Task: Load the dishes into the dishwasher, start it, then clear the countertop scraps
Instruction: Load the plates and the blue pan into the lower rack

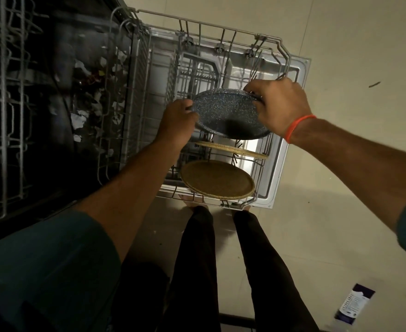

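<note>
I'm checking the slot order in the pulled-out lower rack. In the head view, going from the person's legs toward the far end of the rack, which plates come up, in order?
Brown plate → thin tan plate → dark speckled plate, gripped by the left hand and right hand.

Centre frame, left hand (177, 121) and right hand (278, 104) gripping opposite rims of a speckled dark plate (226, 113) above the pulled-out lower rack (221, 34), two brown plates (217, 179) standing in tines below, small carton (354, 305) lower right on floor
</note>
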Motion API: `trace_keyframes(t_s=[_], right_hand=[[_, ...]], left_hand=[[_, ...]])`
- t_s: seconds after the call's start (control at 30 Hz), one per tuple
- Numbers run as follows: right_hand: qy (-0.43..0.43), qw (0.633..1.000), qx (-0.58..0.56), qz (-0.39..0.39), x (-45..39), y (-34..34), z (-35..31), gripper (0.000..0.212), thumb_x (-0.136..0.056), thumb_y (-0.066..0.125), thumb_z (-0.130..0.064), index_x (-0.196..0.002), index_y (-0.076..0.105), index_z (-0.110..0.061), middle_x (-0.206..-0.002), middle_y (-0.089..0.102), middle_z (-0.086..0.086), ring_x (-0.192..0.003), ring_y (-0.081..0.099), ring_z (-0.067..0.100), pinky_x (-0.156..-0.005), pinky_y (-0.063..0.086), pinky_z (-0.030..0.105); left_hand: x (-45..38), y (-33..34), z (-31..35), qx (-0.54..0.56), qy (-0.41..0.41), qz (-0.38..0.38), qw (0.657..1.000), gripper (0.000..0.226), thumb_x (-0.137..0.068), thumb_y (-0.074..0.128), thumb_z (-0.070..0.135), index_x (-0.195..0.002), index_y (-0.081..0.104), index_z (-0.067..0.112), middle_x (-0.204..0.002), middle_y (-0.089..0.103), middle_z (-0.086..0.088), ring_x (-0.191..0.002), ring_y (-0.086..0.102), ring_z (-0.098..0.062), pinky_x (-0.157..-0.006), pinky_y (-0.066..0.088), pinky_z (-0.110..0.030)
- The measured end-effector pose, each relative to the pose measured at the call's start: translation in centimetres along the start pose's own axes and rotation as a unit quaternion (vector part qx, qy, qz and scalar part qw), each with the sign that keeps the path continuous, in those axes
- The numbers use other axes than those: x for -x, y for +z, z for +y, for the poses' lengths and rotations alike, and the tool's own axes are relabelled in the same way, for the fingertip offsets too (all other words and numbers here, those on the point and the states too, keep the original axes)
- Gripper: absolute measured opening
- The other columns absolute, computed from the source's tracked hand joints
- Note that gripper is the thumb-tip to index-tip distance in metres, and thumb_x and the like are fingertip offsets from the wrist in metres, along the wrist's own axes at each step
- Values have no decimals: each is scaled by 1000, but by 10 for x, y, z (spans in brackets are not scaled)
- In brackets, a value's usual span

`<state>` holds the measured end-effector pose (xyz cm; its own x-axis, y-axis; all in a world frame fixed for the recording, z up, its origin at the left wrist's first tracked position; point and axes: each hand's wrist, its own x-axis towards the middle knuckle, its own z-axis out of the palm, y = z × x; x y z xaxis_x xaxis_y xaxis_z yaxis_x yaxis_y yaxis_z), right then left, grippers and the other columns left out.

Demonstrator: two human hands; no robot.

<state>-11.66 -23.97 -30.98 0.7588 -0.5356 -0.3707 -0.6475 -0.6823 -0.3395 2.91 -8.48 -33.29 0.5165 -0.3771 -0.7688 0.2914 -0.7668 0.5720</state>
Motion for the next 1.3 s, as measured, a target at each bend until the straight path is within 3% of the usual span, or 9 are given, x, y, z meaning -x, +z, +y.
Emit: trace_keyframes(t_s=[0.07,0.13,0.3,0.5,0.67,0.93,1.17,1.23,1.3], right_hand=[[-7,1000,5,0,2,5,1,33,-97,59,-11,-129,63,-18,-109,73,14,-103,67,35,-99,51,48],[-7,1000,0,0,3,7,2,32,-97,59,-11,-129,63,-17,-108,73,15,-103,67,36,-99,51,50],[-11,1000,-3,25,-1,-1,5,31,-98,58,-16,-128,64,-20,-108,74,13,-104,67,37,-98,51,55],[-20,1000,5,12,-13,-6,5,36,-96,62,-14,-131,62,-22,-112,73,11,-105,67,34,-98,52,49],[-39,999,12,-8,-14,4,5,33,-96,63,-14,-129,64,-20,-112,73,10,-105,67,32,-96,51,45],[-10,999,5,-39,-18,23,9,36,-93,64,-9,-127,65,-20,-110,74,9,-103,68,31,-95,52,44],[54,996,-26,-73,-21,46,17,39,-88,65,-3,-124,67,-19,-112,73,12,-105,66,35,-96,54,45],[73,994,-46,-65,-21,50,19,39,-89,65,-2,-124,68,-17,-115,72,12,-109,65,35,-99,52,44],[90,991,-73,-63,-21,51,20,40,-88,66,-1,-125,68,-15,-117,71,13,-110,64,35,-101,52,43]], left_hand=[[-1,4,1,-6,6,-8,1000,42,-102,55,10,-142,53,21,-138,57,-3,-109,60,-15,-88,51,-31],[-3,7,-1,-15,15,-13,1000,51,-102,55,11,-152,46,20,-149,52,-3,-116,59,-13,-84,50,-26],[-5,6,-2,-29,55,17,998,50,-101,54,8,-148,49,25,-146,51,3,-77,54,5,-57,48,-8],[-10,5,-1,-28,68,26,997,53,-99,53,0,-149,48,19,-144,52,-3,-87,54,3,-54,44,-2],[-13,5,-3,-54,52,2,997,59,-101,51,1,-153,43,27,-155,44,0,-77,50,7,-52,45,-3],[-24,6,-12,-101,42,-42,993,64,-98,54,0,-152,45,32,-154,47,-5,-73,42,6,-70,41,-20],[-27,7,-14,-159,33,-86,983,63,-97,59,10,-153,43,33,-153,49,-5,-86,55,-2,-99,56,-45],[-23,7,-11,-168,29,-91,981,62,-96,59,10,-153,44,31,-147,54,-5,-98,60,-12,-99,55,-50],[-18,7,-8,-164,27,-91,982,57,-98,57,6,-151,47,23,-128,60,0,-90,52,-8,-104,51,-48]])
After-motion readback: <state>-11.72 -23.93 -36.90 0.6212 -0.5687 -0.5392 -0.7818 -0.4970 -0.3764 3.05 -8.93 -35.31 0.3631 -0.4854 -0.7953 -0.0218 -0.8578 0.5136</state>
